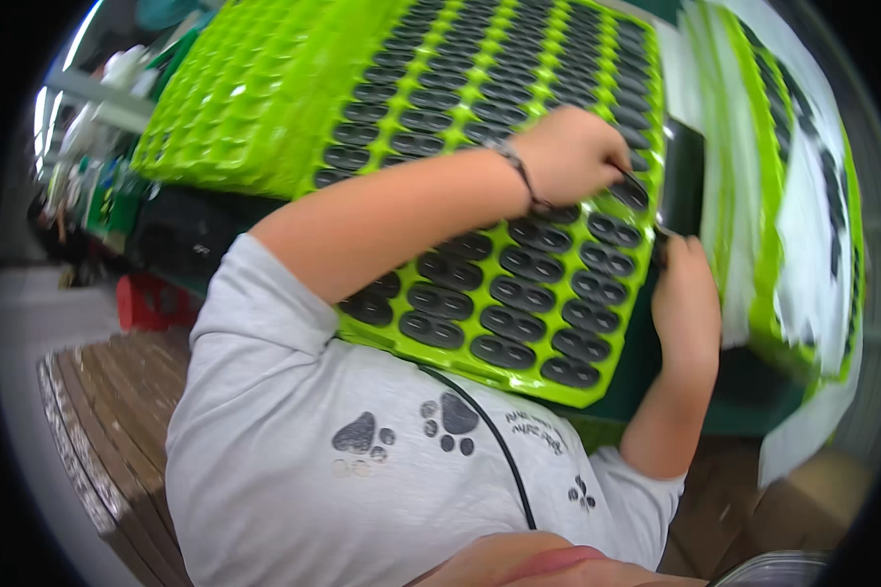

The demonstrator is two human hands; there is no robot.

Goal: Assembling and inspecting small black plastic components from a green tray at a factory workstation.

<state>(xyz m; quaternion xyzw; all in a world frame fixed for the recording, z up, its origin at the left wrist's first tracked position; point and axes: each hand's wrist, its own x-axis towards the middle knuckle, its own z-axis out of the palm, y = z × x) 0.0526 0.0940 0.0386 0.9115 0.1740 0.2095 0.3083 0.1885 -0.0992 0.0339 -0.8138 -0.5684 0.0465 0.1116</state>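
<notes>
The loaded green tray [558,389] lies under the left hand's grip and extends above and below it. Its pockets hold rows of black oval pieces [504,352]. Left of the grip, a second green tray [255,88] shows bare moulded pockets. Right of both hands, a stack of green trays [765,264] carries white sheets [803,235] between and over its layers; black pieces show in its upper tray. A dark panel [683,176] sits between the loaded tray and that stack, just above the right hand.

The left hand [573,157] is in a narrow pinch, its fingertips closed on the edge of one black piece [631,194] at the right-hand column of the loaded tray. Whether this piece is clear of its pocket cannot be told. The right hand [687,293] is curled beside the tray's right edge; blur hides whether it holds anything.

The step in hand appears to be handling single pieces at their pockets. The next move likely calls for aligning the pinched piece with its pocket, or lifting it straight out, without disturbing neighbouring pieces.
</notes>
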